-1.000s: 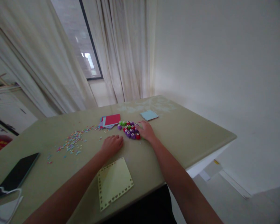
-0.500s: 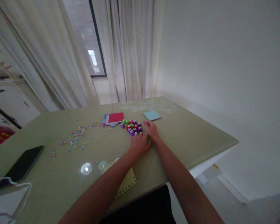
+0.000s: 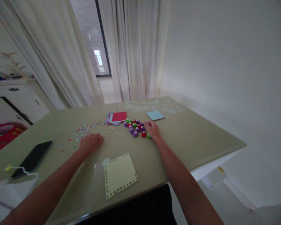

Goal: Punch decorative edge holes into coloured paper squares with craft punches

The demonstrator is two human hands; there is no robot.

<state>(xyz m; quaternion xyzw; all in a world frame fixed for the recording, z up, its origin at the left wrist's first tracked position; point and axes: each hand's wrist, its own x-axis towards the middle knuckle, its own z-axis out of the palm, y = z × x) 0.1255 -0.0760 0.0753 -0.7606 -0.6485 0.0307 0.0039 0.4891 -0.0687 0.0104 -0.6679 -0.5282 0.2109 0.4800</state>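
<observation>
A cluster of small purple, red and green paper punches (image 3: 135, 126) sits on the olive table (image 3: 189, 140). My right hand (image 3: 152, 130) lies flat at the cluster's right edge, fingers stretched towards it, beside a red punch (image 3: 143, 134) and a green one (image 3: 148, 136). My left hand (image 3: 90, 142) rests on the table to the left, fingers curled under, next to scattered confetti (image 3: 83, 131); what it may hold is hidden. A yellow paper square with a punched border (image 3: 120, 175) lies near the front edge between my arms.
A stack of red and pastel papers (image 3: 117, 117) and a light blue square (image 3: 155, 115) lie behind the punches. A dark phone (image 3: 32, 157) with a white cable (image 3: 23, 171) lies at the left. Curtains and a window stand behind; the table's right edge drops to the floor.
My left hand reached to the punch cluster, then drew back left to the confetti with fingers curled. The right hand stayed by the punches. The view shifted slightly.
</observation>
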